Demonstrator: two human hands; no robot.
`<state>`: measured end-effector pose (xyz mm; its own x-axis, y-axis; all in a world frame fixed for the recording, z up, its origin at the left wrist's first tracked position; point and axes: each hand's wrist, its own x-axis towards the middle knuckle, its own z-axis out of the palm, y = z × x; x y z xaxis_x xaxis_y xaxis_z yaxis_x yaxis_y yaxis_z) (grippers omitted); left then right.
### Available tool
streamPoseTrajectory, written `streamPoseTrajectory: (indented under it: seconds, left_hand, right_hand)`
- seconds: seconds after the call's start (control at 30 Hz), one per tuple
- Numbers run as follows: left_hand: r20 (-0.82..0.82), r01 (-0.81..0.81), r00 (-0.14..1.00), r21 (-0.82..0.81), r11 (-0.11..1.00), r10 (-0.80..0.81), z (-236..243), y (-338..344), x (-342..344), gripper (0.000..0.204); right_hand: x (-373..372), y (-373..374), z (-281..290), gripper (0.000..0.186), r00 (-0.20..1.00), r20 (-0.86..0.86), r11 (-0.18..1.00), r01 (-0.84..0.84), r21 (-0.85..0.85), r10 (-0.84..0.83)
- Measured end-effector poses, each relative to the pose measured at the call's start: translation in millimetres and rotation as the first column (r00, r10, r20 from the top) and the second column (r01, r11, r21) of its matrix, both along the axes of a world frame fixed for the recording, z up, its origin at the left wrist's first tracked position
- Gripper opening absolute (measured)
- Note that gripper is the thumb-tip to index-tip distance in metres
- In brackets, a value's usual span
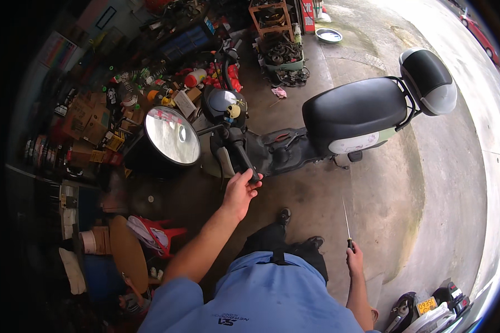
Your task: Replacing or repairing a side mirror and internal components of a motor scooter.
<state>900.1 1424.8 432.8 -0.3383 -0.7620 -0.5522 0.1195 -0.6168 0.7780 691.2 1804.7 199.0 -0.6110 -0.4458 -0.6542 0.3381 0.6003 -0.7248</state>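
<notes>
A scooter (354, 108) with a black seat stands across in front of me. At the end of its handlebar grip (242, 157), my left hand (240, 195) is closed, thumb and fingers around the black rubber. Out to the right, my right hand (355, 258) holds a screwdriver (346, 219) by its dark handle; the long thin shaft points away from me and touches nothing. On the footboard (269, 154) lie red-handled pliers (281, 137) and a dark tool beside them that I cannot make out. A round mirror (173, 135) sticks out left of the handlebar.
Boxes (89, 122), bottles and loose parts crowd the left side. A rack (272, 22) and a bin of parts (286, 58) stand at the back. A basin (329, 36) lies farther right. Near left is a red stool (164, 236); another vehicle (428, 311) shows at lower right.
</notes>
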Motion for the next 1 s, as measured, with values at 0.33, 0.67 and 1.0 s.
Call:
streamPoseTrajectory:
  seconds: [0.33,0.67,1.0]
  left_hand:
    - [-0.169,-0.481,0.876,-0.357,0.801,0.451,49,-99,95,0.031]
    - [0.012,-0.354,0.896,-0.583,0.731,0.443,-18,-96,68,0.023]
    - [0.233,-0.395,0.898,0.062,0.916,0.372,-143,-141,-26,0.026]
  right_hand:
    - [-20,-209,93,0.032,0.955,-0.117,0.909,-0.296,-0.294,0.273]
    - [-42,-333,138,0.028,0.897,0.028,0.831,-0.397,-0.389,0.442]
    - [-106,-420,131,0.026,0.717,0.169,0.687,-0.531,-0.496,0.676]
